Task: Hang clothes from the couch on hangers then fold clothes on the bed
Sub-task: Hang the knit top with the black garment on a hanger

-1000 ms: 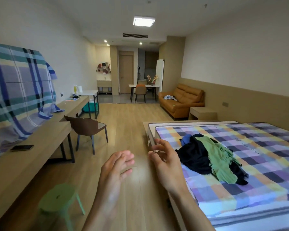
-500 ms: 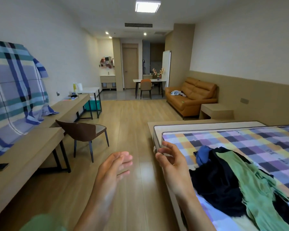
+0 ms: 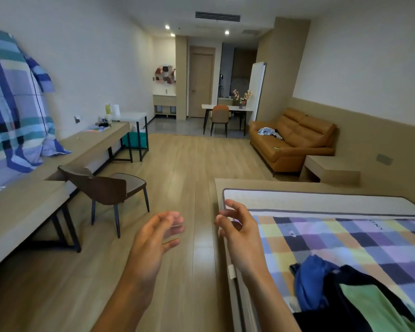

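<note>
An orange couch stands far off at the right wall, with a small heap of light and dark clothes on its seat. The bed with a checked cover is at the near right. A pile of blue, black and green clothes lies on it at the lower right. My left hand and my right hand are raised in front of me over the floor, fingers loosely curved, both empty. No hangers are visible.
A brown chair stands at a long wooden desk on the left. A checked sheet hangs on the left wall. A low bedside block sits between couch and bed. Wood floor runs between desk and bed toward the couch.
The view has advanced along the bed toward the couch. The clothes pile has slid to the lower right corner. Both hands stay raised and empty.
</note>
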`<action>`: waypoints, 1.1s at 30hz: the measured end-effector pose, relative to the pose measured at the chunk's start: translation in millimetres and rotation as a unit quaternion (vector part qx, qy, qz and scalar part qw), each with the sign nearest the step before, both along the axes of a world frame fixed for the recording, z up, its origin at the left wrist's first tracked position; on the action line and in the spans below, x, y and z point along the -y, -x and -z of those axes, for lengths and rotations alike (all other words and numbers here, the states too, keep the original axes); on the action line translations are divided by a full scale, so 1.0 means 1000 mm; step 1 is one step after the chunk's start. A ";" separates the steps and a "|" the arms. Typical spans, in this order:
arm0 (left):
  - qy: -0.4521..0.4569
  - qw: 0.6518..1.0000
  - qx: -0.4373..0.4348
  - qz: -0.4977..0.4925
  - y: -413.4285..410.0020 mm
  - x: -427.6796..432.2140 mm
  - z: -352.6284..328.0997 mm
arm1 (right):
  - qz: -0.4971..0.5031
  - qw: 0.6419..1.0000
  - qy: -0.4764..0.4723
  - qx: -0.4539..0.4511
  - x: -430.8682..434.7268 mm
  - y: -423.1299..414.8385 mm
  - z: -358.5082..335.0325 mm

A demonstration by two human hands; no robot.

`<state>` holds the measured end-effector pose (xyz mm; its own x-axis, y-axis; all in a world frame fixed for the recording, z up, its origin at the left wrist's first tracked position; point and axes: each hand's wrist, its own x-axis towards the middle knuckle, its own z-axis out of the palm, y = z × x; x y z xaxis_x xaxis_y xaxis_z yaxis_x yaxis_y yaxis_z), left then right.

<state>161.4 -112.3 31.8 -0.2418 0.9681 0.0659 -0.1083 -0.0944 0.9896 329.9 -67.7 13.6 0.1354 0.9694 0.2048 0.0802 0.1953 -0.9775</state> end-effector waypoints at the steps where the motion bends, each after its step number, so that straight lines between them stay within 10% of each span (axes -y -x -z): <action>1: 0.004 1.000 0.000 -0.005 -0.001 -0.020 0.002 | -0.001 1.000 0.004 0.003 -0.020 -0.001 0.002; 15: -0.048 0.995 0.092 -0.002 0.061 -0.385 0.000 | -0.010 0.998 -0.006 0.060 -0.374 0.046 0.011; 33: 0.008 0.999 -0.039 -0.015 0.110 -0.824 0.020 | -0.015 1.000 0.013 -0.005 -0.844 0.113 0.054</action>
